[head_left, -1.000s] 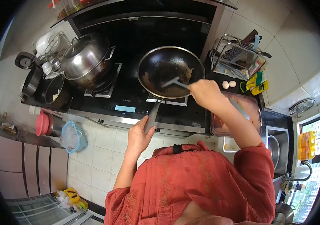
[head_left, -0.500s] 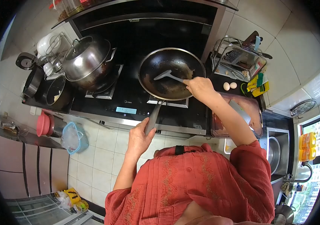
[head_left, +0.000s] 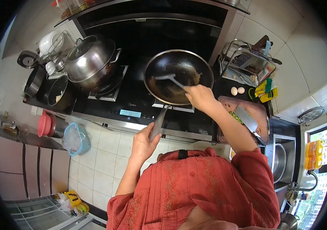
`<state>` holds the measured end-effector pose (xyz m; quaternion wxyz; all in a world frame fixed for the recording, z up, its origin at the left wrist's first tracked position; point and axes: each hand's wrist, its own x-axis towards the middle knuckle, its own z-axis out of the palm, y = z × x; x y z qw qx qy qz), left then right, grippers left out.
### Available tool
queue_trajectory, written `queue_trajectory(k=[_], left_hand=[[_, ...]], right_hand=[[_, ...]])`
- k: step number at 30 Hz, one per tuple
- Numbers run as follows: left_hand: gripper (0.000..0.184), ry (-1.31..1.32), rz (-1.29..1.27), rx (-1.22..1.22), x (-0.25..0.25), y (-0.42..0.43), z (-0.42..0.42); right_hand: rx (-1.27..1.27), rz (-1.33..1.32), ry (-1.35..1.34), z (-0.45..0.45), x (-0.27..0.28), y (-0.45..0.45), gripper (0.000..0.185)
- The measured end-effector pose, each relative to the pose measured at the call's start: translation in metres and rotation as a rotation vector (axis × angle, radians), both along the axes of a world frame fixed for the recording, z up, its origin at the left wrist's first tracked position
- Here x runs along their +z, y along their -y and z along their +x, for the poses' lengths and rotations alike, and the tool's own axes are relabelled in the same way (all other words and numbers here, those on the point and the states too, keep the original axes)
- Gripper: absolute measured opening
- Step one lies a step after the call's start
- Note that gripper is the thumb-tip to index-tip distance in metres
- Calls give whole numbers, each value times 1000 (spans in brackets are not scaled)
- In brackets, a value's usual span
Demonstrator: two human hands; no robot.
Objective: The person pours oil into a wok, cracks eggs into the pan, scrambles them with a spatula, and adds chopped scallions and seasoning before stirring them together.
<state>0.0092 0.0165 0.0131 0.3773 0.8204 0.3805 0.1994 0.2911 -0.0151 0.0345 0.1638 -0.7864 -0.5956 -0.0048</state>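
Observation:
A dark wok (head_left: 182, 63) sits over the right burner, its long handle pointing toward me. My left hand (head_left: 144, 143) is wrapped around that handle. In my right hand (head_left: 201, 96) is a grey spatula (head_left: 175, 81), its flat head inside the wok near the left wall. Brownish residue marks the wok's inner surface; no larger food shows in it. Below my right forearm lies a cutting board (head_left: 264, 119) with a cleaver (head_left: 246, 119) and chopped green pieces (head_left: 235, 117) on it.
Two eggs (head_left: 237, 91) lie right of the wok, before a utensil rack (head_left: 244, 57). A lidded pot (head_left: 90, 57) stands on the left burner, with a smaller dark pot (head_left: 58, 90) beside it. A sink (head_left: 286, 153) is at the far right.
The spatula head has shifted left inside the wok, and my right hand has moved slightly left and down. My left hand stays on the handle. The camera view has shifted a little.

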Motion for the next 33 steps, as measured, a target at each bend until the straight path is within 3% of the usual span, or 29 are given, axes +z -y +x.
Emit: queue_trajectory(k=[2, 5, 10, 12, 17, 19, 22, 23, 26, 28, 30, 33], left_hand=[[47, 28, 58, -7, -7, -1, -1], [47, 53, 111, -9, -8, -2, -1], [47, 76, 150, -33, -7, -2, 0], [46, 26, 27, -7, 2, -1, 0], [45, 69, 83, -6, -7, -3, -2], [44, 57, 71, -1, -3, -3, -1], [44, 74, 79, 4, -7, -3, -1], [44, 75, 84, -2, -8, -3, 0], [44, 91, 106, -6, -7, -2, -2], [43, 57, 34, 7, -3, -2, -2], [44, 61, 76, 16, -7, -3, -2], [45, 44, 103, 2, -7, -3, -2]], right_hand=[[92, -211, 81, -13, 30, 28, 19], [99, -247, 117, -9, 60, 53, 18], [44, -155, 180, 28, 24, 21, 19], [-31, -94, 193, 47, 8, 16, 19], [-197, -385, 263, 30, 78, 68, 14], [6, -450, 301, 22, 99, 85, 22], [106, -269, 196, 23, 79, 72, 22], [69, -156, 183, 21, 71, 60, 15], [-35, -91, 194, 51, 26, 30, 16], [-38, -88, 199, 47, 34, 38, 14], [-52, -320, 276, 29, 60, 58, 12], [21, -272, 230, 6, 73, 60, 13]])
